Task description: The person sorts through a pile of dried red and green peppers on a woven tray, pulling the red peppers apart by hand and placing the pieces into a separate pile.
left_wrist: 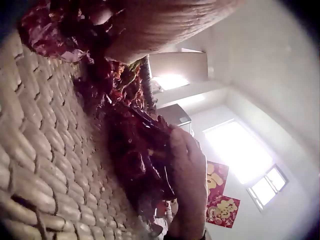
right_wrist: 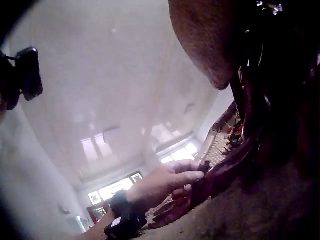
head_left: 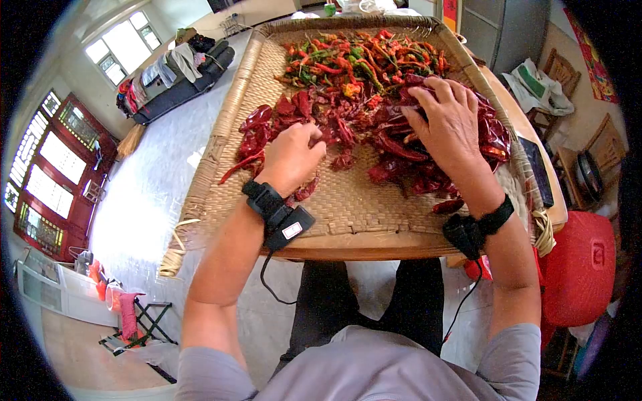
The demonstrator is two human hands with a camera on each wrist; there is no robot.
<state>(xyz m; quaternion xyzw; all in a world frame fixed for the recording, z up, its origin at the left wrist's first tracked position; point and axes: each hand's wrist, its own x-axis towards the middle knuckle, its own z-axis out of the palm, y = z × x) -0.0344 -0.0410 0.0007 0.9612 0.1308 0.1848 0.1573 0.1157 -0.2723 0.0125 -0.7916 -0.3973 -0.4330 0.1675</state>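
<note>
Dark red dried chili peppers [head_left: 401,144] lie in a heap on the right of a woven bamboo tray [head_left: 328,214], with a smaller group of dried chilies [head_left: 256,127] on the left. My left hand [head_left: 292,158] is over the left group, fingers curled; in the right wrist view its thumb and forefinger pinch a dark dried chili [right_wrist: 201,187]. On the right heap rests my right hand [head_left: 449,123], fingers spread and bent, thumb apart from them. The left wrist view shows the right hand [left_wrist: 189,175] against the dark chilies [left_wrist: 135,155]; its fingertips are partly hidden there.
Fresher red and green chilies [head_left: 361,60] fill the tray's far end. A raised rim [head_left: 221,127] borders the tray, which lies on a wooden table [head_left: 558,194]. A dark flat device [head_left: 535,170] is beside it. A red plastic chair [head_left: 580,271] stands at the right.
</note>
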